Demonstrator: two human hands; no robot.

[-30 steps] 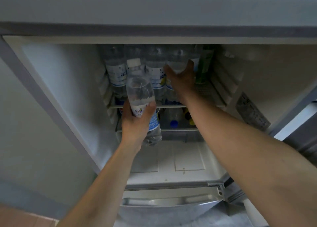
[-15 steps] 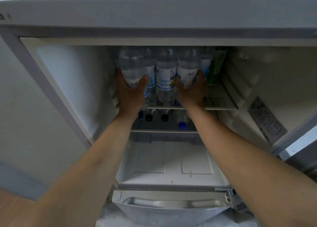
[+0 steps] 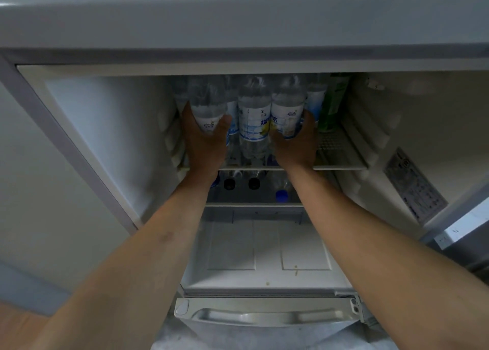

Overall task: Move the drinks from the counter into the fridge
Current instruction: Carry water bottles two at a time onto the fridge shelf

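The fridge stands open, and its upper shelf [image 3: 344,167] carries a row of clear water bottles with white and blue labels. My left hand [image 3: 205,143] grips the leftmost bottle [image 3: 207,106] low on its body, thumb on the right side. My right hand [image 3: 297,144] grips another bottle [image 3: 287,111] further right in the row. One bottle [image 3: 254,116] stands between the two hands. A green bottle [image 3: 334,100] stands at the right end of the row. Both held bottles stand upright on the shelf.
The lower shelf [image 3: 254,204] holds lying bottles with black caps [image 3: 229,183] and a blue cap [image 3: 281,194]. Below is a white crisper cover [image 3: 264,246] and a drawer handle [image 3: 264,315]. The fridge's side walls close in left and right; the upper shelf's right part is bare.
One second ago my left hand held the bottle in front of the shelf; it has since moved up and in, and the bottle now stands at the row's left end. My right hand shifted lower.
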